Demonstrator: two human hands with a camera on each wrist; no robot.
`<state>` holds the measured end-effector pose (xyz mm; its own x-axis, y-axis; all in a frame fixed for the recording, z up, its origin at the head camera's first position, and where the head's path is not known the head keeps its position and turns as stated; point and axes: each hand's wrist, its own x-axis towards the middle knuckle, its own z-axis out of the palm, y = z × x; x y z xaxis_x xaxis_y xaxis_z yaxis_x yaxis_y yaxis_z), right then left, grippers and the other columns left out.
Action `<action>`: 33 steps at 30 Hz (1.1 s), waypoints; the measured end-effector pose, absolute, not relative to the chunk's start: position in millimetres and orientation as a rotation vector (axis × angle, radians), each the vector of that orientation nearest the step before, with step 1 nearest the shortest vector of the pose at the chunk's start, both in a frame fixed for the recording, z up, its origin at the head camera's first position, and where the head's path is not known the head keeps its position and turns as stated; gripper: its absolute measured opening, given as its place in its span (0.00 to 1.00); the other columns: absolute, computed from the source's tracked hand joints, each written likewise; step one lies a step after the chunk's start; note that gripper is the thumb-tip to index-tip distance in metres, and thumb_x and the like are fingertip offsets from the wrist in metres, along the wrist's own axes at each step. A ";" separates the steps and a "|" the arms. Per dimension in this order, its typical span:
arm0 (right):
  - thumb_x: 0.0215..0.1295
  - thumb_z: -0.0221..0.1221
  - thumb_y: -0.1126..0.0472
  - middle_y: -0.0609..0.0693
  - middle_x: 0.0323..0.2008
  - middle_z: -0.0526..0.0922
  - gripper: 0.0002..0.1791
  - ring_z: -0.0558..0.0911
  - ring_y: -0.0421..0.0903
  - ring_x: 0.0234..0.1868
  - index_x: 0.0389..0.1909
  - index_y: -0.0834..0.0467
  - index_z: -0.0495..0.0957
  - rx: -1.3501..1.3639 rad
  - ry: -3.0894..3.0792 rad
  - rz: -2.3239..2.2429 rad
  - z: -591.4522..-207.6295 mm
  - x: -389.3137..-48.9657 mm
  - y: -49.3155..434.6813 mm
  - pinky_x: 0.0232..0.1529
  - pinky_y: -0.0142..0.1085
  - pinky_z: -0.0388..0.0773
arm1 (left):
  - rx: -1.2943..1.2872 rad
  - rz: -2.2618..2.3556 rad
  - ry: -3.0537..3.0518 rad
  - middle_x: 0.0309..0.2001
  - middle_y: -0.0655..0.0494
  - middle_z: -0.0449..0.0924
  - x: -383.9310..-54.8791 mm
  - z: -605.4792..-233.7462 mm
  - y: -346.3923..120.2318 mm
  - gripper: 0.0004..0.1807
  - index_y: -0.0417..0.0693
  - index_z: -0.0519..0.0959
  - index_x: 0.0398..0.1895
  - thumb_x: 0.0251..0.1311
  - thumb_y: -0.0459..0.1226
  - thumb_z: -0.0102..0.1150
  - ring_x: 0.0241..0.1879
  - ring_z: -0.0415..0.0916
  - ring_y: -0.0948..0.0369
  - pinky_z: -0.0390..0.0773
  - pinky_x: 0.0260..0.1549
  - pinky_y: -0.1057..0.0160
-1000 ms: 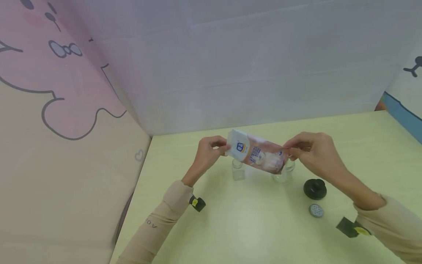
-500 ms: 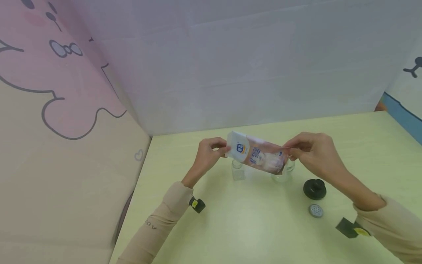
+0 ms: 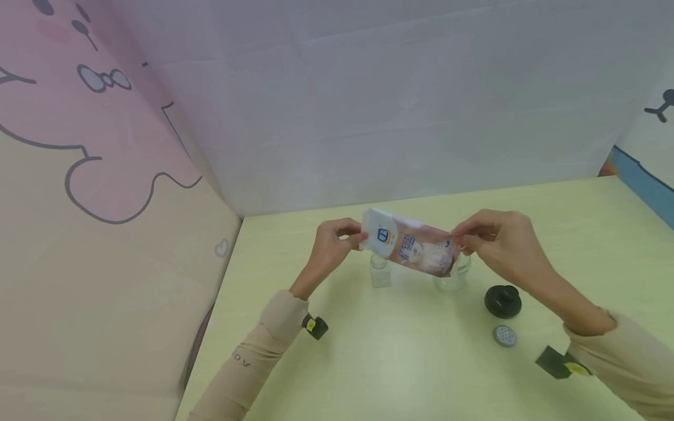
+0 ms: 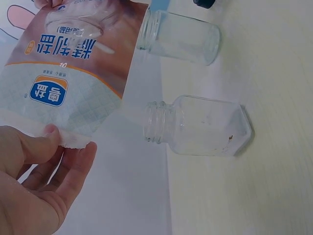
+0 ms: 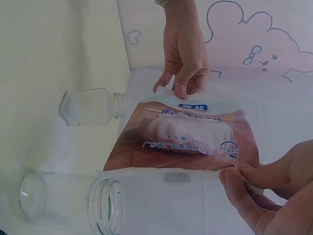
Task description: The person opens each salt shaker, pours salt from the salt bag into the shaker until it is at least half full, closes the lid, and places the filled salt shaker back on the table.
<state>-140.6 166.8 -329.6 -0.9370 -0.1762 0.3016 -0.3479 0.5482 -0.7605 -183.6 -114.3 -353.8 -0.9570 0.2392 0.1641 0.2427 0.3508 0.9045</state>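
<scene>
A printed salt bag (image 3: 416,242), white at one end and pinkish brown at the other, is stretched between both hands above the table. My left hand (image 3: 337,242) pinches its white end between thumb and fingers. At the brown end, my right hand (image 3: 500,242) pinches a corner. Below the bag stand two clear glass jars. The smaller square jar (image 4: 210,126) has a threaded, lidless mouth and a small brown speck near its base. The rounder jar (image 5: 68,198), also lidless, is partly hidden behind the bag in the head view.
A black round lid (image 3: 502,302) with a knob lies on the pale table (image 3: 389,362), right of the jars. Nearer sits a grey perforated cap (image 3: 505,336). A white cloth wall (image 3: 395,117) rises behind the table, and a printed cloth (image 3: 105,280) hangs at left.
</scene>
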 end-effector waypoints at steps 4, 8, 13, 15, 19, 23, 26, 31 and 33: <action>0.56 0.60 0.76 0.52 0.28 0.84 0.08 0.83 0.44 0.23 0.30 0.61 0.84 0.451 -2.587 1.340 -329.0 -140.0 166.6 0.26 0.25 0.79 | -0.451 -1.740 -2.578 0.36 0.38 0.81 -183.6 -353.2 -113.8 0.04 0.28 0.80 0.34 0.57 0.23 0.59 0.37 0.80 0.47 0.85 0.34 0.54; 0.56 0.60 0.76 0.52 0.28 0.84 0.08 0.83 0.41 0.23 0.30 0.61 0.84 0.445 -2.584 1.348 -328.0 -140.1 166.7 0.26 0.25 0.79 | -0.449 -1.745 -2.581 0.36 0.38 0.81 -183.3 -352.1 -113.7 0.04 0.28 0.80 0.34 0.57 0.23 0.59 0.37 0.80 0.46 0.84 0.34 0.53; 0.56 0.60 0.76 0.53 0.28 0.84 0.08 0.83 0.43 0.23 0.30 0.61 0.84 0.438 -2.583 1.360 -327.3 -139.7 166.2 0.26 0.26 0.80 | -0.455 -1.751 -2.579 0.36 0.37 0.81 -183.3 -351.9 -113.9 0.04 0.28 0.80 0.34 0.57 0.23 0.59 0.37 0.80 0.45 0.84 0.34 0.53; 0.55 0.60 0.76 0.52 0.28 0.84 0.09 0.83 0.43 0.23 0.30 0.61 0.84 0.437 -2.583 1.356 -327.3 -139.7 165.9 0.25 0.26 0.80 | -0.449 -1.756 -2.581 0.36 0.38 0.81 -183.2 -352.0 -114.1 0.04 0.28 0.80 0.34 0.57 0.23 0.59 0.37 0.80 0.45 0.84 0.34 0.54; 0.55 0.61 0.76 0.52 0.28 0.84 0.08 0.83 0.41 0.23 0.30 0.61 0.84 0.445 -2.576 1.352 -327.1 -139.8 166.1 0.25 0.26 0.80 | -0.439 -1.759 -2.585 0.36 0.38 0.81 -183.1 -352.2 -114.3 0.04 0.29 0.80 0.34 0.57 0.24 0.59 0.36 0.80 0.46 0.85 0.34 0.54; 0.55 0.60 0.76 0.53 0.28 0.84 0.08 0.83 0.41 0.23 0.30 0.62 0.84 0.457 -2.561 1.349 -327.1 -140.1 166.8 0.26 0.25 0.80 | -0.439 -1.767 -2.584 0.36 0.38 0.81 -183.0 -351.8 -114.2 0.04 0.28 0.80 0.34 0.57 0.24 0.59 0.36 0.80 0.45 0.84 0.35 0.53; 0.55 0.60 0.77 0.52 0.28 0.84 0.09 0.83 0.42 0.23 0.29 0.61 0.84 0.457 -2.560 1.346 -327.5 -140.2 166.9 0.26 0.24 0.80 | -0.441 -1.767 -2.584 0.36 0.37 0.81 -182.8 -351.5 -114.2 0.04 0.28 0.80 0.34 0.57 0.24 0.59 0.36 0.80 0.45 0.84 0.35 0.52; 0.55 0.60 0.76 0.52 0.27 0.84 0.09 0.83 0.42 0.22 0.29 0.61 0.84 0.451 -2.568 1.341 -327.7 -140.0 166.6 0.26 0.24 0.79 | -0.446 -1.771 -2.578 0.36 0.37 0.81 -182.8 -351.5 -114.4 0.04 0.28 0.80 0.34 0.57 0.23 0.59 0.37 0.80 0.46 0.84 0.35 0.51; 0.55 0.60 0.76 0.51 0.27 0.84 0.09 0.83 0.42 0.22 0.29 0.60 0.84 0.453 -2.567 1.336 -327.4 -139.9 166.5 0.26 0.24 0.79 | -0.448 -1.775 -2.572 0.36 0.37 0.81 -182.8 -351.2 -114.6 0.04 0.27 0.80 0.34 0.57 0.23 0.59 0.37 0.80 0.46 0.84 0.35 0.51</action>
<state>-139.9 166.5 -327.4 -0.9302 -0.1720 0.3242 -0.3642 0.5410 -0.7580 -182.8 -114.6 -351.2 -0.9595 0.2403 0.1467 0.2224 0.3275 0.9183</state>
